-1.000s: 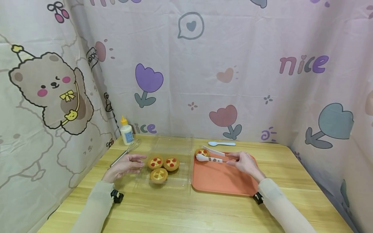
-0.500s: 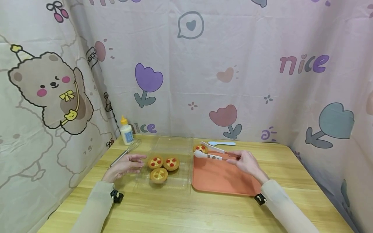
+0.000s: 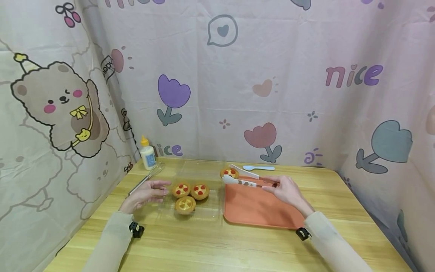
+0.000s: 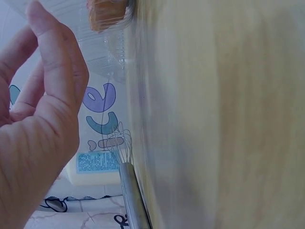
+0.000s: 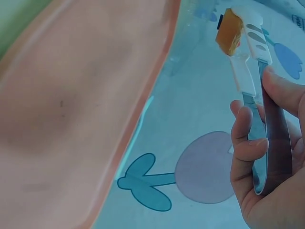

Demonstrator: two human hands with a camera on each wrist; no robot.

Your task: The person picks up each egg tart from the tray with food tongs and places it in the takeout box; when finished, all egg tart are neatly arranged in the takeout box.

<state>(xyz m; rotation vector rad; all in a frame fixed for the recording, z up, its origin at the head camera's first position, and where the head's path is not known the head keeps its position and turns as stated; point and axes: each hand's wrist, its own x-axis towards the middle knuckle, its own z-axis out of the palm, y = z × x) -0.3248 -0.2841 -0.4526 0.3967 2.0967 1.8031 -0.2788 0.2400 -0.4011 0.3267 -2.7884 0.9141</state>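
My right hand (image 3: 285, 190) holds a pair of tongs (image 3: 244, 183) with white patterned tips. Between the tips is an egg tart (image 3: 229, 172) with red topping, over the far left corner of the orange tray (image 3: 261, 211). In the right wrist view the tart (image 5: 229, 32) is well up off the tray, and thumb and fingers squeeze the metal arms. My left hand (image 3: 146, 194) is beside the left side of a clear plastic box (image 3: 212, 207), fingers loosely bent. Whether they touch its wall I cannot tell. Inside lie two red-topped tarts (image 3: 199, 191) and a plain yellow one (image 3: 185, 204).
A whisk (image 3: 146, 178) lies behind my left hand, with a white glue bottle (image 3: 148, 155) with a yellow cap standing beyond it. Behind the tray is a light blue spoon (image 3: 259, 167). The box's clear lid (image 3: 202, 168) is folded back toward the patterned curtain.
The right hand has raised the tart in the tongs off the tray and shifted it slightly left, toward the box. The left hand has stayed in place.
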